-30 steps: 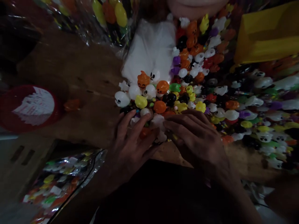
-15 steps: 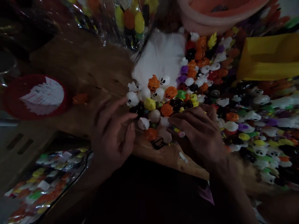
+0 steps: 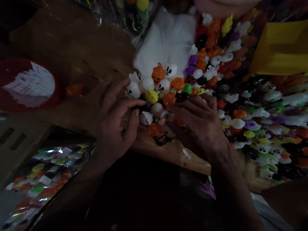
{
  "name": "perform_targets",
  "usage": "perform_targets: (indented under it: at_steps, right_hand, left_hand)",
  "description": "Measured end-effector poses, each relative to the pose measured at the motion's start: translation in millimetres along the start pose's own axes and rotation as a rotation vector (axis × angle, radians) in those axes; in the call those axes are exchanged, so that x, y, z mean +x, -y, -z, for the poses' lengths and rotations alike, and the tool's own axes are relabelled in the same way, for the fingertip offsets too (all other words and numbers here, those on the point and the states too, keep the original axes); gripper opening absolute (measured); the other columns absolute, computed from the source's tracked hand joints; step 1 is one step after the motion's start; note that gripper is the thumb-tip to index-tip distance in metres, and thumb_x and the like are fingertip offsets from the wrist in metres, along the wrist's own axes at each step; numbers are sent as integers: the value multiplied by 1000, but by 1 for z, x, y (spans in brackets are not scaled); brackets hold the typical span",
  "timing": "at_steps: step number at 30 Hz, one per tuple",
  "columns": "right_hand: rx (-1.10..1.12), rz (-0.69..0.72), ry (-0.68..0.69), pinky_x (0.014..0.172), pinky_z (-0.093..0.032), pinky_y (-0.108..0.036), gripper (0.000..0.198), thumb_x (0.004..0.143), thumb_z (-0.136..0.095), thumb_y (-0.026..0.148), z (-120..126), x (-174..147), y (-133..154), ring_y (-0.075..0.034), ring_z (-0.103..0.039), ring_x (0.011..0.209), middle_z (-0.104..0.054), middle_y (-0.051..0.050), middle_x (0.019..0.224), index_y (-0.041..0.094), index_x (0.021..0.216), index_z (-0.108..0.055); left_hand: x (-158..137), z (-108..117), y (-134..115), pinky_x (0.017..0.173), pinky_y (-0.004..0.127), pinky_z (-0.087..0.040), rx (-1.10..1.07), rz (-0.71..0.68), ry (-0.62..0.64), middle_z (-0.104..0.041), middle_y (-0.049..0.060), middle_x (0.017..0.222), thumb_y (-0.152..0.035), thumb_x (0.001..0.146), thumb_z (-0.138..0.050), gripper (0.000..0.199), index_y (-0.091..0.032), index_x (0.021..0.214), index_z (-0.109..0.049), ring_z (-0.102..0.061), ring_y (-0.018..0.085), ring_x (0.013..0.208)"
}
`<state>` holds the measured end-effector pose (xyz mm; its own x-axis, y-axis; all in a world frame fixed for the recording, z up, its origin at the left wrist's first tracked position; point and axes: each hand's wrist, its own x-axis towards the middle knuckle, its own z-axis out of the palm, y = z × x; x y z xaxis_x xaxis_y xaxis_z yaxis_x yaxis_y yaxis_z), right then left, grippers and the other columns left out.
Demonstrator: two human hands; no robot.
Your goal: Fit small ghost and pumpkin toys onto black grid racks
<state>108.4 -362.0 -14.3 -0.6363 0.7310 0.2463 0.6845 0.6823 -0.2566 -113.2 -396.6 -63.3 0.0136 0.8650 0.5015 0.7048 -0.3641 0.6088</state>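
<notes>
Small plastic Halloween toy figures lie in a cluster at the wooden table's front edge. Among them are a white skull-faced figure [image 3: 171, 70], an orange smiling flame-shaped figure [image 3: 158, 73] and a yellow figure [image 3: 151, 96]. At the cluster's left side is my left hand [image 3: 117, 117], fingers apart and curved, the index fingertip near a dark figure. My right hand [image 3: 201, 125] reaches in from the right with bent fingers. A small pale toy [image 3: 166, 117] shows between its thumb and fingertips, blurred and partly hidden. Below lie an orange figure [image 3: 154, 129] and a black frame-like piece [image 3: 164, 138].
White plastic bags [image 3: 166, 38] lie behind the cluster. A large heap of mixed figures [image 3: 260, 123] spreads rightward, with a yellow container [image 3: 280, 48] on it. At left are a red bowl [image 3: 56, 91] of paper slips and an orange piece [image 3: 74, 90]. Filled clear bags [image 3: 43, 183] lie lower left.
The view has shifted, so most things sit higher in the picture. My right hand's fingertips have moved left, with a pale toy now between them. My left hand stays beside the cluster.
</notes>
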Motion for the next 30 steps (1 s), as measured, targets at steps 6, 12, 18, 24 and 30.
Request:
perform_targets:
  at_steps: [6,12,18,24,30]
  right_hand:
    - [-55,-13,26,102,-42,-48,19,101,-54,20,19,-4,5,-21,-65,87,-75,-2,94,26,110,-70]
    - [-190,28,78,110,-39,-54,22,99,-52,15,4,-1,39,-25,-59,105,-67,-6,102,19,115,-67]
    - [-50,-11,-22,97,-44,-43,18,105,-51,24,5,-4,15,-18,-61,86,-69,-2,85,19,102,-69]
    - [28,-27,53,89,-43,-40,21,104,-54,30,23,-3,-12,-20,-60,84,-71,0,81,22,100,-73]
    - [-119,49,243,99,-43,-44,26,99,-51,16,-15,10,-10,-23,-58,97,-66,-3,77,22,80,-68]
  left_hand:
    - [-1,-2,-7,129,61,-26,71,-156,89,-41,2,163,-19,97,-57,23,-21,115,-71,-21,34,158]
    - [2,-13,-9,128,61,-31,34,-80,94,-47,4,157,-30,101,-55,20,-23,112,-69,-31,34,154]
    - [7,-18,-10,129,64,-22,15,-120,160,-39,3,162,-25,103,-47,28,-25,121,-69,-18,37,159]
    - [4,-20,-3,130,66,-16,14,-134,222,-28,-1,169,-25,97,-50,29,-23,120,-68,-6,40,160]
    - [4,-23,-3,133,61,-17,59,-100,243,-25,-3,170,-22,97,-49,29,-26,118,-67,-4,34,162]
